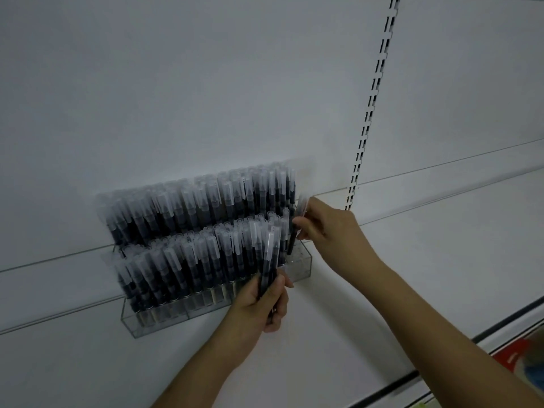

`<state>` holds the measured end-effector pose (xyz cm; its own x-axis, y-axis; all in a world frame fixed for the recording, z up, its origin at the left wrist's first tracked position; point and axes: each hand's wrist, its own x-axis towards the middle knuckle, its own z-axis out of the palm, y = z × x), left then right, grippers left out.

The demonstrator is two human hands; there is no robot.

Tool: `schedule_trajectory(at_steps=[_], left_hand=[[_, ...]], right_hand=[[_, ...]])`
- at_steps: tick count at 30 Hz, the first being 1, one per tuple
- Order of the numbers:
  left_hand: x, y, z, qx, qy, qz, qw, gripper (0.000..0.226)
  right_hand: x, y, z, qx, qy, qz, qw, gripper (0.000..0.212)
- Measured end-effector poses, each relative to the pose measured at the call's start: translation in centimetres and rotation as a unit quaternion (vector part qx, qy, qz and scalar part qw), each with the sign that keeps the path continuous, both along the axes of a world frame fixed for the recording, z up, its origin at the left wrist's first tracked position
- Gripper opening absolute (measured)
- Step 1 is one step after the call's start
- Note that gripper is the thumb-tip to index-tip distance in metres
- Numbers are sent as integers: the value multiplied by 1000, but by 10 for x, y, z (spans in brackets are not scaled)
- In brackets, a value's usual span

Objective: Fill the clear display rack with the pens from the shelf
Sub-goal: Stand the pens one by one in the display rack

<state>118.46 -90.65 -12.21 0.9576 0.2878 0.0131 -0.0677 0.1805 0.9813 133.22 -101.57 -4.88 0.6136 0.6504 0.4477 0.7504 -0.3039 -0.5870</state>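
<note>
Head view: we see the right hand [326,225] pinching one upright pen [292,240] over the clear display rack [300,266]'s unfilled right-end slot, directly below; the left hand [265,304] grips spare pens [269,260] just beside, also upright.

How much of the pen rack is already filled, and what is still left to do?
Mostly done: the clear rack is packed with pens along nearly all of its tiers. In hand: the right hand lowers one pen into the right end, and the left hand holds a small bunch. Left: that bunch and the sparse right-end compartment.
</note>
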Motion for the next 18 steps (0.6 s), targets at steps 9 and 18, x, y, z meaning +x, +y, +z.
schedule_trajectory(at_steps=[9,18], left_hand=[[0,-1,0,6,7,-2,1000,30],[1,1,-2,7,5,0,1000,28]], right_hand=[[2,15,-16,-186,-64,-29,980,32],[-21,-17,-20,-29,4,-92,995,27]])
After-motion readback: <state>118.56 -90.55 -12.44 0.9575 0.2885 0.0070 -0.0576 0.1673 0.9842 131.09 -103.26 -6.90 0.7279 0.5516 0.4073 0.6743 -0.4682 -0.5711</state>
